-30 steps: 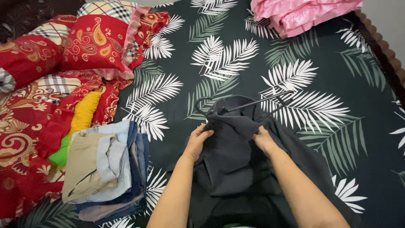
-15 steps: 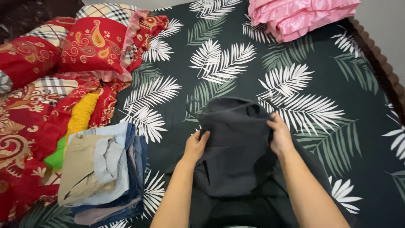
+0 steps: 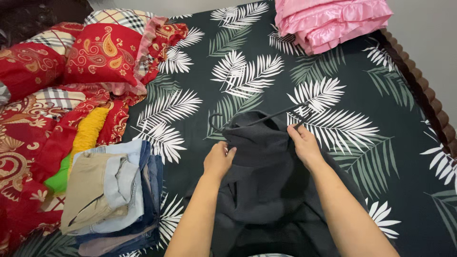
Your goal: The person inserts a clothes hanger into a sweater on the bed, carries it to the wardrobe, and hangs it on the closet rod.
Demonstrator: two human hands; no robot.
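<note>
Step in hand: I read this as dressing a dark grey garment [image 3: 266, 181] onto a black hanger [image 3: 266, 117], with the top of the cloth drawn up around the wire

Left hand: my left hand [image 3: 218, 161] is curled closed on the garment's upper left edge, fingers pinching a fold of cloth just under the hanger's hook end

Right hand: my right hand [image 3: 304, 145] grips the upper right edge, thumb and fingers pressed onto the cloth where the hanger's far arm pokes out

Hanger: it lies tilted, hook to the left, one thin arm running up to the right; the middle seems to sit inside the cloth, though dark on dark makes that hard to be sure of

Garment's place: on the leaf-print bedsheet [image 3: 247, 76], in the near middle of the bed, its lower part bunched between my forearms

Nearby: a stack of folded jeans and trousers [image 3: 114, 195] to the left, well apart from my hands; red patterned pillows [image 3: 104, 54] beyond it; a pink ruffled cloth [image 3: 328, 21] at the far edge

Next move calls for: in my judgement, both grips keeping even tension while the cloth is settled square on the hanger's arms, without the wire slipping out on the right
</note>
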